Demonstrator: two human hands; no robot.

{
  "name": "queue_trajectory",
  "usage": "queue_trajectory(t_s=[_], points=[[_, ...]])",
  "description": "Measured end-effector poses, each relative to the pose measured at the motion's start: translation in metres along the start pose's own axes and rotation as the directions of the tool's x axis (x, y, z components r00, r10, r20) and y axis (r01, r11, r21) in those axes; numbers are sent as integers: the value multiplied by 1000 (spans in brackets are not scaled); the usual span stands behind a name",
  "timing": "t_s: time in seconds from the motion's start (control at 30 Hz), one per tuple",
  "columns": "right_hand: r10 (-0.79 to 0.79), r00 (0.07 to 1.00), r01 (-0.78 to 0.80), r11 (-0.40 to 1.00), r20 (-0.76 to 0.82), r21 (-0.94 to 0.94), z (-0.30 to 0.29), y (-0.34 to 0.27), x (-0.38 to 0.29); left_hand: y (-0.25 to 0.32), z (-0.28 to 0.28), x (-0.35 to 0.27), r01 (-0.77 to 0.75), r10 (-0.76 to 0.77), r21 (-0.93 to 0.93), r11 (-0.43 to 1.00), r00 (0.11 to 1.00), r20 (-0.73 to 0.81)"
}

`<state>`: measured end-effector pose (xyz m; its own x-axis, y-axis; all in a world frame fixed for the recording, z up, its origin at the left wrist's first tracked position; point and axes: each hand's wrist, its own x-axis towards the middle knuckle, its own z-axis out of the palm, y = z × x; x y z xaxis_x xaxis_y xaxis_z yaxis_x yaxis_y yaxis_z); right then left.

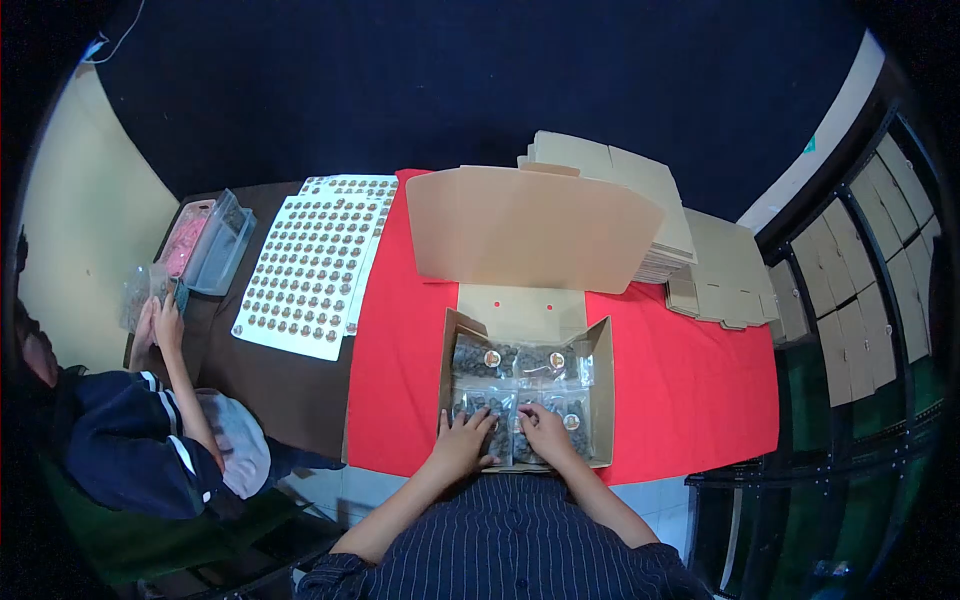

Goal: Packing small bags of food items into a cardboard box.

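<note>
An open cardboard box (602,405) stands before me, at the near edge of the red cloth. Inside lie several clear zip bags of dark lumps, each of the visible round stickers showing on top. My left hand (459,444) rests with spread fingers on the front left bag (472,405). Over the inner edge of the front right bag (581,442), my right hand (547,435) has bent fingers, close to a sticker; whether they pinch the plastic is unclear. Behind my hands are the back left bag (472,360) and the back right bag (534,360).
The box's raised lid (532,229) tilts away at the back. Flattened cartons (645,187) are stacked behind it, with more cartons (727,262) to the right. Sticker sheets (300,277) lie left, near plastic containers (225,255). A co-worker (142,442) at left holds a clear bag (139,292).
</note>
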<state>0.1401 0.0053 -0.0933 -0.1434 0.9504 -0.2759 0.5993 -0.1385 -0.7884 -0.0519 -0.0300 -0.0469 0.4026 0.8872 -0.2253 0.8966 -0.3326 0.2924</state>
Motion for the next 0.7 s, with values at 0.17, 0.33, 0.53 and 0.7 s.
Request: queue_trajectory(t_s=[0.17,0.33,0.53,0.7], points=[[-6,998,2,998,61,69,-7,0,-5,-2,-6,0,101,-102,11,995,988,112],[-156,987,153,984,31,86,-1,3,-7,-2,-10,1,75,-77,27,997,992,104],[-330,926,232,882,-185,-411,-18,-7,-5,-4,-12,6,66,-67,-32,997,997,-43],[-168,979,79,837,-117,-542,-11,8,-6,-1,1,9,38,-51,-108,993,992,-117]])
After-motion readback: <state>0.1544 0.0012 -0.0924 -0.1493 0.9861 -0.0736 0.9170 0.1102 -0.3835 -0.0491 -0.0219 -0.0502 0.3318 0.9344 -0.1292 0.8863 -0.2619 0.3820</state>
